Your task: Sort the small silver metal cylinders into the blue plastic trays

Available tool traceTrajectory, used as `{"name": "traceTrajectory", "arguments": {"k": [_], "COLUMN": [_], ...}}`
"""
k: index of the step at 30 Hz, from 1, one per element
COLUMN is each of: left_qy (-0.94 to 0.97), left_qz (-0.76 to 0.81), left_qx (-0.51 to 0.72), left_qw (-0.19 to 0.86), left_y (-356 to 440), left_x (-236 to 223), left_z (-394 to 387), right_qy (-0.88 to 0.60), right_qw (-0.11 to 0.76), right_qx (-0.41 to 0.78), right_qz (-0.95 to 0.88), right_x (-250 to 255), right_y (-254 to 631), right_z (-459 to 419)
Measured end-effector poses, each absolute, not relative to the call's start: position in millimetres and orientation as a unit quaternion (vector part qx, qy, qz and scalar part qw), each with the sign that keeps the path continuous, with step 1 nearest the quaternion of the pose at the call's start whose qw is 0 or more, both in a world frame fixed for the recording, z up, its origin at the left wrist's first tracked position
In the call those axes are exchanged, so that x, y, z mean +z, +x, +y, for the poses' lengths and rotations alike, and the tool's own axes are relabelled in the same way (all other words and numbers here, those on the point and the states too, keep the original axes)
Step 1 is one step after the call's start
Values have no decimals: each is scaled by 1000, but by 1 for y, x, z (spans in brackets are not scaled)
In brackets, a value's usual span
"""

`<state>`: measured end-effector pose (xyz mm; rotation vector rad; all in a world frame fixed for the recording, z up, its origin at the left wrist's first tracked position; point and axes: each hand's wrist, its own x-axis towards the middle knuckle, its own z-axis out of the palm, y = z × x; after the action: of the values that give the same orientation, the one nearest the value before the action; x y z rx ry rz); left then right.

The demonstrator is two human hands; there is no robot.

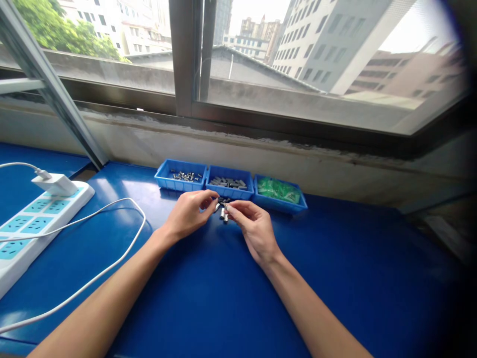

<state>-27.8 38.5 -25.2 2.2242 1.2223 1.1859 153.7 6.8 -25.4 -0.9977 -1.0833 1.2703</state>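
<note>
Lying on the desk point(223, 288), directly in front of the middle tray point(231, 192), is a small cluster of dark and silvery pieces point(222, 214), with both hands brought in to it. The left hand point(192, 213) is at the cluster's left, thumb and forefinger curled round until their tips nearly meet beside the dark pieces; whether they grip one cannot be told. The right hand point(255, 227) is at the opposite side, its thumb and forefinger likewise drawn close at a small light piece, though a firm hold cannot be confirmed. Fingertip positioning is judged suited to parts this slight, and the facing hands leave the cluster within reach of both. The middle tray itself contains grey elongated pieces point(228, 183); its nearness presumably keeps the reach short. Immediately left of it stands the left tray point(180, 185) with small shiny metal parts point(187, 176); immediately right, the right tray point(278, 203) with green items point(278, 190). Separate trays appear intended to prevent mixing. Well to the left of the middle tray lies a power strip point(40, 219) carrying a white plug point(55, 184), evidently placed aside to leave working room. Behind the middle tray rises the wall point(238, 149) beneath a window frame point(184, 59).
</note>
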Motion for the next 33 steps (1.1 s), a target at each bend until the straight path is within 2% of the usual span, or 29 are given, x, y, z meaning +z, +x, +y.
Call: {"name": "traceTrajectory", "arguments": {"k": [5, 10, 23, 29, 33], "left_qy": [777, 777, 796, 764, 705], "left_qz": [403, 398, 335, 356, 434], "left_qx": [431, 431, 449, 460, 518], "left_qw": [219, 230, 228, 278, 215], "left_y": [-22, -20, -19, -25, -39], "left_x": [-19, -16, -10, -11, -16], "left_z": [33, 30, 28, 32, 46], "right_qy": [-398, -400, -431, -437, -453], "right_qw": [602, 608, 577, 567, 556], "right_qx": [618, 627, 569, 555, 506], "right_qz": [-313, -279, -397, -424, -480], "right_x": [-24, -23, -24, -25, -25], "right_y": [161, 163, 155, 154, 152], "right_z": [12, 13, 6, 5, 3]}}
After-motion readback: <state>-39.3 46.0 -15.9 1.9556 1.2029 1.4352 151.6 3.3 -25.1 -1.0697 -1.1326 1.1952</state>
